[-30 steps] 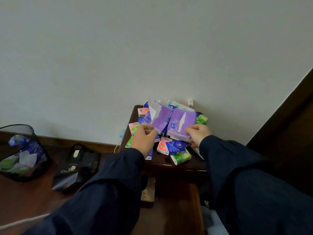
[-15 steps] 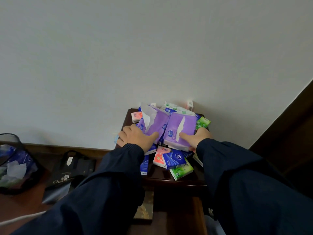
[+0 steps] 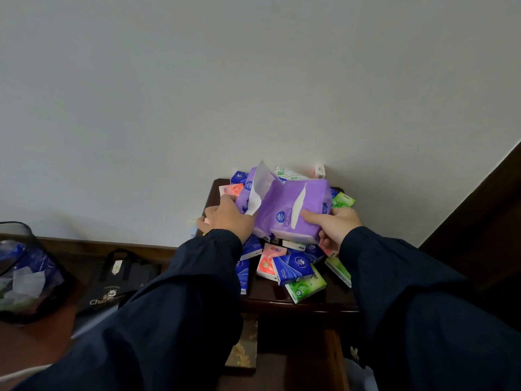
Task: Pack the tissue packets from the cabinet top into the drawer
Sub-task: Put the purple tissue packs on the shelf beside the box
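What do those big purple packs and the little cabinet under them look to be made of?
The purple packs look like thin soft plastic film, slightly shiny; they crease and bulge where the hands grip them, and white tissue shows at the slit. The cabinet top looks like dark polished wood, perhaps veneer: its front edge catches a glossy highlight.

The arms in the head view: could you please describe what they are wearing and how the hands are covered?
Both arms wear long, loose dark navy sleeves ending in ribbed knit cuffs at the wrists. The left hand and right hand are bare: no gloves, and no rings or watch show. No markings or logos are visible on the fabric.
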{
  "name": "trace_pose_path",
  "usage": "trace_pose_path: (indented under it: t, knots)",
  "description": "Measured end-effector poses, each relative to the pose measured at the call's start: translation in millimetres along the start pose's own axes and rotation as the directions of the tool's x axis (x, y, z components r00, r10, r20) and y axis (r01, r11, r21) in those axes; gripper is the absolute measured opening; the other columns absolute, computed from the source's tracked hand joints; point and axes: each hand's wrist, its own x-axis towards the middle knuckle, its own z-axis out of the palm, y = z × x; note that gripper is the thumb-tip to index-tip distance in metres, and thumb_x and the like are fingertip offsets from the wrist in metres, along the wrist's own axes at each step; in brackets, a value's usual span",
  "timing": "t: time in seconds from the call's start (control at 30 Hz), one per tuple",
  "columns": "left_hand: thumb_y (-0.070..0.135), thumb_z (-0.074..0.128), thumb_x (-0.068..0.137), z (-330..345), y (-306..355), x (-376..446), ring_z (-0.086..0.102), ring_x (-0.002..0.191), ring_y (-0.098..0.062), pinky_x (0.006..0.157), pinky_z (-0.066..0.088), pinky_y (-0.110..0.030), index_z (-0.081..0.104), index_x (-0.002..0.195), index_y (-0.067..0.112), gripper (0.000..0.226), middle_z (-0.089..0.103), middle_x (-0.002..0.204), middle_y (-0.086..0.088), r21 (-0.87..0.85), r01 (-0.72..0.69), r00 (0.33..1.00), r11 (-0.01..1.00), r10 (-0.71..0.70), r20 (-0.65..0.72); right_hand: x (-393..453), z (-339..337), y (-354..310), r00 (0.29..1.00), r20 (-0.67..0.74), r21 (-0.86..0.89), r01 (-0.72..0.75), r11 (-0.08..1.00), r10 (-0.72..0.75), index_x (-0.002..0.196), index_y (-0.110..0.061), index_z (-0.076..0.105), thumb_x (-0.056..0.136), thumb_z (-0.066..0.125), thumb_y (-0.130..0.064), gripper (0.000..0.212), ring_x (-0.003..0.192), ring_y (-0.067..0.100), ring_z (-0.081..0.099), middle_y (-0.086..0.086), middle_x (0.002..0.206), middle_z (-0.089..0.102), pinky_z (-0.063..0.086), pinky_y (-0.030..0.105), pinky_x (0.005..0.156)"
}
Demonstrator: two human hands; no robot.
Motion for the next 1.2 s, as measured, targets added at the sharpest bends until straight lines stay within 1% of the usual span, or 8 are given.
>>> trace_pose_path:
  t: [0.1,0.2,0.3,0.47,0.57,0.83,1.03,1.2]
  knots:
    - [0.055,0.069,0.083,-12,3,-8,0.062,0.102,-0.020,0.103,0.046,-0.047,0.049,0.109,0.034,0.039,0.062,0.099,0.008,-0.301,-0.079,0.997,0.950,0.081,-0.006,-17,-8,-12,0.999,0.042,0.121,0.027,0.992,-0.033,0.088,-0.004,0.069,0.074,0.090,-0.031,0.037,0.036,0.012,0.039,0.003,0.049,0.050,0.036,0.020,0.037]
    - [0.034,0.081,0.079,-34,-4,-30,0.071,0.091,-0.017,0.077,0.060,-0.034,0.055,0.112,0.025,0.043,0.070,0.104,0.003,-0.668,-0.076,0.991,0.741,0.131,0.032,-41,-22,-20,0.992,0.081,0.198,0.079,0.977,-0.097,0.094,-0.006,0.069,0.069,0.091,-0.036,0.045,0.040,0.013,0.034,0.005,0.057,0.053,0.031,0.021,0.038]
    - [0.023,0.085,0.071,-55,-24,-58,0.074,0.098,-0.024,0.083,0.061,-0.040,0.057,0.122,0.015,0.059,0.073,0.113,-0.008,-0.813,0.026,0.956,0.582,0.222,0.189,-73,-31,-13,0.977,0.166,0.207,0.097,0.973,-0.133,0.101,-0.009,0.071,0.064,0.090,-0.042,0.053,0.044,0.014,0.039,0.006,0.067,0.060,0.029,0.023,0.038]
    - [0.018,0.088,0.070,-71,-75,-108,0.072,0.105,-0.027,0.085,0.060,-0.038,0.067,0.122,0.015,0.056,0.074,0.116,-0.010,-0.744,0.124,0.807,0.657,0.369,0.461,-123,-35,31,0.930,0.350,0.159,0.058,0.986,-0.112,0.114,-0.023,0.072,0.074,0.086,-0.042,0.046,0.071,0.016,0.072,0.003,0.099,0.078,0.053,0.031,0.052]
    - [0.023,0.091,0.063,-66,-104,-136,0.073,0.102,-0.025,0.078,0.060,-0.041,0.068,0.122,0.018,0.064,0.075,0.115,-0.008,-0.658,0.306,0.733,0.688,0.271,0.624,-144,-28,66,0.899,0.437,0.137,-0.051,0.989,-0.015,0.105,-0.031,0.076,0.074,0.086,-0.036,0.033,0.078,0.020,0.075,0.005,0.104,0.078,0.058,0.037,0.055]
    - [0.013,0.086,0.067,-37,-187,-182,0.075,0.077,-0.018,0.060,0.059,-0.034,0.070,0.114,0.015,0.050,0.078,0.098,-0.005,-0.485,0.502,0.686,0.717,0.012,0.728,-155,-21,150,0.755,0.580,-0.139,-0.278,0.950,0.306,0.118,-0.014,0.068,0.079,0.081,-0.017,0.041,0.086,0.025,0.075,0.011,0.110,0.076,0.062,0.043,0.063]
    - [0.002,0.080,0.076,6,-230,-186,0.067,0.064,-0.023,0.052,0.056,-0.031,0.069,0.103,0.006,0.029,0.072,0.074,-0.007,-0.332,0.607,0.689,0.722,-0.270,0.672,-127,-5,222,0.733,0.441,-0.306,-0.419,0.854,0.518,0.120,-0.007,0.064,0.086,0.077,-0.005,0.037,0.087,0.027,0.073,0.011,0.101,0.077,0.061,0.045,0.069]
    - [-0.001,0.079,0.076,43,-246,-181,0.068,0.072,-0.027,0.049,0.056,-0.033,0.064,0.110,0.005,0.038,0.071,0.090,-0.013,-0.309,0.630,0.686,0.713,-0.323,0.652,-86,14,279,0.755,0.218,-0.246,-0.570,0.784,0.618,0.124,-0.006,0.059,0.087,0.076,-0.006,0.041,0.083,0.029,0.070,0.016,0.108,0.071,0.060,0.041,0.059]
